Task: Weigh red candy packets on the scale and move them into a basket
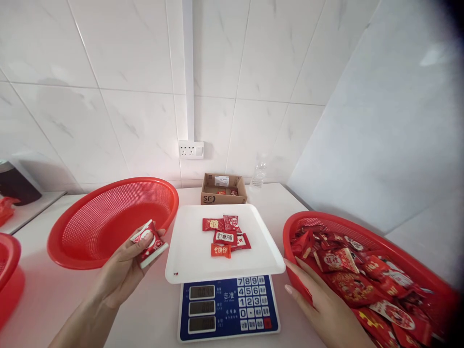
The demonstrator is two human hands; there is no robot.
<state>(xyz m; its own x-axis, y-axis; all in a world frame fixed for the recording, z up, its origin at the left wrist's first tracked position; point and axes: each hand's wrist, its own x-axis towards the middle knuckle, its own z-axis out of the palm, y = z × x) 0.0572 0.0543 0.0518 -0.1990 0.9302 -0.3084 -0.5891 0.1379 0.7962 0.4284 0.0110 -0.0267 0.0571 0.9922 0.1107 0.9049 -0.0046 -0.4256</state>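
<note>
My left hand (pixel 125 268) is closed round a small red and white packet (pixel 149 243), held over the near rim of the empty red basket (pixel 108 220) on the left. My right hand (pixel 321 302) rests against the left rim of the red basket (pixel 366 232) on the right, which is full of red candy packets (pixel 348 263); its fingers are stretched out and hold nothing. Between the hands stands a blue-faced scale (pixel 228 307) with a white tray (pixel 188 251). Several red candy packets (pixel 226 235) lie in the middle of the tray.
A small open cardboard box (pixel 224 189) sits behind the scale at the wall, with a clear plastic bottle (pixel 258 175) to its right. A wall socket (pixel 191 149) hangs above. Part of another red basket (pixel 7 258) shows at the far left edge.
</note>
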